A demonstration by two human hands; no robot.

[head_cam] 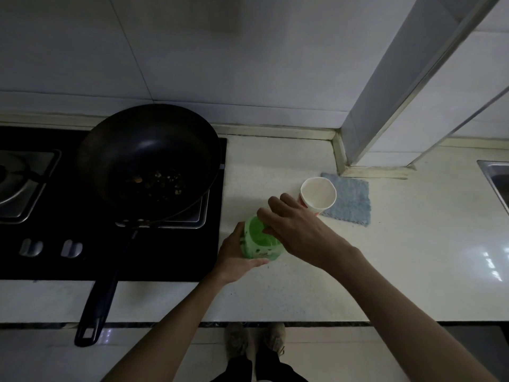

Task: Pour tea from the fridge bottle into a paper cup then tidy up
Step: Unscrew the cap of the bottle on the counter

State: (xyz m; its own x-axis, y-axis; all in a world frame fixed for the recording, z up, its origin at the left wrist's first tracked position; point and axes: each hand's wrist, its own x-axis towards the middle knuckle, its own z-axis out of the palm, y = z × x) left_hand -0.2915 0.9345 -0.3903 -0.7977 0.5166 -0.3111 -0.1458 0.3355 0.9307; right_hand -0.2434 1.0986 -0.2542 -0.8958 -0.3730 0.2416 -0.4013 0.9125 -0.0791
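the right hand (297, 230) comes down over the top of the bottle (259, 241), fingers bent round its upper end; whatever cap is there is hidden under the palm, so i cannot tell whether it is on or off. the left hand (237, 257) wraps the bottle's near-left side, thumb along the front, and steadies it. the bottle, green with a printed label, stands upright on the pale counter (385, 257).

just beyond the bottle and a little to its right stands the paper cup (319, 195), upright and mouth up. its inside looks pale, with no liquid that i can make out. the cup's far side overlaps a grey-blue cloth (349, 199) lying flat past it. to the bottle's left is a dark stove (41, 257) with a black wok (148, 161) on it, handle pointing toward the person. well to the bottle's right, a sink (498, 177) edge shows.

my read: this is the opening step, with pouring not yet done. a bottle out of the fridge is likely cold and perhaps damp, so slippery, and its thin plastic wall would give under a squeeze. hold it round the middle, firmly but not hard. the cup is light and easily tipped or crushed, so take it low on the wall, or leave it standing and bring the bottle's mouth over it.
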